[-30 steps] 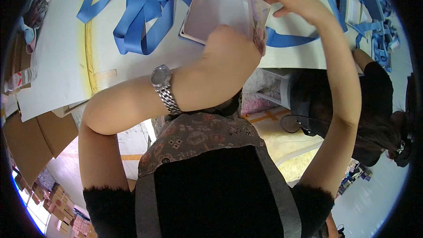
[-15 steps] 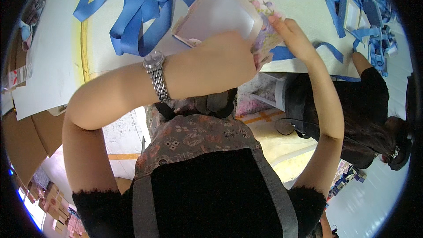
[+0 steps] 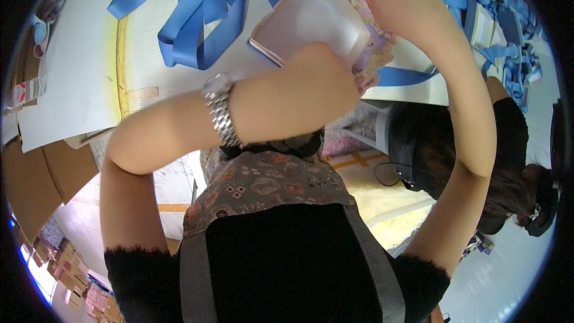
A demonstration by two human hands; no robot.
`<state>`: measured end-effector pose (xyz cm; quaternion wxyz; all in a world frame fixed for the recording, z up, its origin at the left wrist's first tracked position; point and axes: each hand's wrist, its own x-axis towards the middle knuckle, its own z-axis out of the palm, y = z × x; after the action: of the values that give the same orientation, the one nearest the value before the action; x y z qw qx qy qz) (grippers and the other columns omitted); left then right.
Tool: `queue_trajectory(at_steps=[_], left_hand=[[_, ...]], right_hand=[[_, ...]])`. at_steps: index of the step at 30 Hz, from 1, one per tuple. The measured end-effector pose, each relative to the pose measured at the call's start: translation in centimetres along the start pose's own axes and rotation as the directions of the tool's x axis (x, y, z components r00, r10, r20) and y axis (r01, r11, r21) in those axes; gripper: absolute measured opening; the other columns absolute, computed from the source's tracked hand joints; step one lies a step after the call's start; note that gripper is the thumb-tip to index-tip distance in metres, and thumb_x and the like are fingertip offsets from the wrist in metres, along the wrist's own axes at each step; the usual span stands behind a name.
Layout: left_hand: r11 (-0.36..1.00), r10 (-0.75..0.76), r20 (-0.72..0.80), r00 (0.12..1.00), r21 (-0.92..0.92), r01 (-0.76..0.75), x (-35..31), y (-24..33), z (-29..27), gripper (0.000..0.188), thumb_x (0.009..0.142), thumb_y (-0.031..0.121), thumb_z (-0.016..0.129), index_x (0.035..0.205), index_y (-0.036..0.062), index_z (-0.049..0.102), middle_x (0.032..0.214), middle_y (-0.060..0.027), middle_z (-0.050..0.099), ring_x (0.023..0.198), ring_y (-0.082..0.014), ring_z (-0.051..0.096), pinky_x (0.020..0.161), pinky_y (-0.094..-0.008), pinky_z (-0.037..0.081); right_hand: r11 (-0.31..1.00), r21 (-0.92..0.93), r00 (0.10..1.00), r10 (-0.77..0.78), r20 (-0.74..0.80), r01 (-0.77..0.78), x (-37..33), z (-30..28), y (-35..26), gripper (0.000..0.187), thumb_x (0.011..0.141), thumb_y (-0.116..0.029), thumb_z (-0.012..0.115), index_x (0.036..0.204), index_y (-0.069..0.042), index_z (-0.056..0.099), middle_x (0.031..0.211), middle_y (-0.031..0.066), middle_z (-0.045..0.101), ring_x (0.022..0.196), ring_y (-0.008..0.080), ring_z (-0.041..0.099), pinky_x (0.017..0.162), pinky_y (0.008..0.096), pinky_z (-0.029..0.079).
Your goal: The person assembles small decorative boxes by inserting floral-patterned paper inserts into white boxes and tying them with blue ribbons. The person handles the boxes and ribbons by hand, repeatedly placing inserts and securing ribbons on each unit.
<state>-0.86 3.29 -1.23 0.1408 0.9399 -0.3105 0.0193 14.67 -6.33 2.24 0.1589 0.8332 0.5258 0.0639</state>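
Note:
In front of me on the white table is an open, shallow box [image 3: 311, 21] with a pale, shiny inside. Purple and yellow flowers are printed along its right border [image 3: 372, 48], whose edge looks uneven. My left hand [image 3: 329, 75], a metal-band watch on its wrist, is closed on the box's near side, though its fingertips are hidden beneath. At the far right edge of the flowered border, my right hand [image 3: 400, 0] has its fingers curled in. What they pinch, if anything, is hidden. A blue ribbon [image 3: 406, 76] lies beside the box, partly behind my right forearm.
A loose heap of blue ribbon [image 3: 203, 9] lies left of the box. More ribbons and small boxes [image 3: 484, 24] are piled at the far right. Another person's black sleeve [image 3: 511, 122] is close on my right. A brown cardboard box [image 3: 69, 167] stands by the table's left edge.
My right hand has moved up and away along the flowered border, and its extended fingers have curled. My left hand remains on the box's near side. The whole view has shifted slightly.

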Motion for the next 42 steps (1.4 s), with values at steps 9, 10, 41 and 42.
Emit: queue_trajectory(at_steps=[9, 10, 41, 42], left_hand=[[0.816, -0.577, -0.269, 0.771, -0.154, 0.557, -1.3, -7.2, 0.7, 0.029, 0.079, 0.015, 0.060, 0.105, 0.0033, 0.058, 0.101, -0.0140, 0.061, 0.088, -0.0328, 0.062, 0.069, -0.0425, 0.051], [0.799, -0.602, -0.226, 0.766, -0.175, 0.576, -1.1, -6.8, 1.0, 0.029, 0.079, 0.013, 0.058, 0.106, 0.0028, 0.058, 0.103, -0.0145, 0.060, 0.087, -0.0335, 0.062, 0.069, -0.0431, 0.052], [0.732, -0.630, 0.044, 0.776, -0.300, 0.611, -0.3, -8.0, 0.3, 0.030, 0.078, 0.022, 0.056, 0.100, 0.0028, 0.063, 0.086, -0.0224, 0.065, 0.081, -0.0396, 0.062, 0.072, -0.0456, 0.050], [0.702, -0.605, 0.142, 0.783, -0.368, 0.609, -0.1, -8.7, -0.5, 0.033, 0.078, 0.024, 0.056, 0.102, 0.0022, 0.062, 0.088, -0.0229, 0.064, 0.082, -0.0405, 0.062, 0.073, -0.0460, 0.050]], right_hand=[[0.775, 0.606, 0.947, 0.031, -0.320, 0.179, 1.2, 4.3, -0.6, 0.027, 0.080, -0.005, 0.055, 0.104, -0.015, 0.063, 0.085, 0.0146, 0.066, 0.077, 0.0331, 0.064, 0.068, 0.0396, 0.052], [0.679, 0.717, 0.966, 0.042, -0.254, 0.159, 0.9, 4.4, -1.0, 0.034, 0.079, -0.001, 0.052, 0.107, -0.017, 0.062, 0.081, 0.0155, 0.064, 0.075, 0.0341, 0.063, 0.067, 0.0416, 0.051], [0.980, 0.151, 0.992, 0.128, 0.009, -0.127, 1.6, 4.3, -2.3, 0.037, 0.077, -0.041, 0.066, 0.083, -0.005, 0.068, 0.075, 0.0173, 0.067, 0.071, 0.0349, 0.066, 0.064, 0.0418, 0.054], [0.986, 0.111, 0.989, 0.133, -0.060, -0.126, 1.7, 4.1, -2.3, 0.037, 0.078, -0.044, 0.064, 0.071, -0.008, 0.069, 0.069, 0.0154, 0.066, 0.066, 0.0308, 0.067, 0.058, 0.0398, 0.054]])
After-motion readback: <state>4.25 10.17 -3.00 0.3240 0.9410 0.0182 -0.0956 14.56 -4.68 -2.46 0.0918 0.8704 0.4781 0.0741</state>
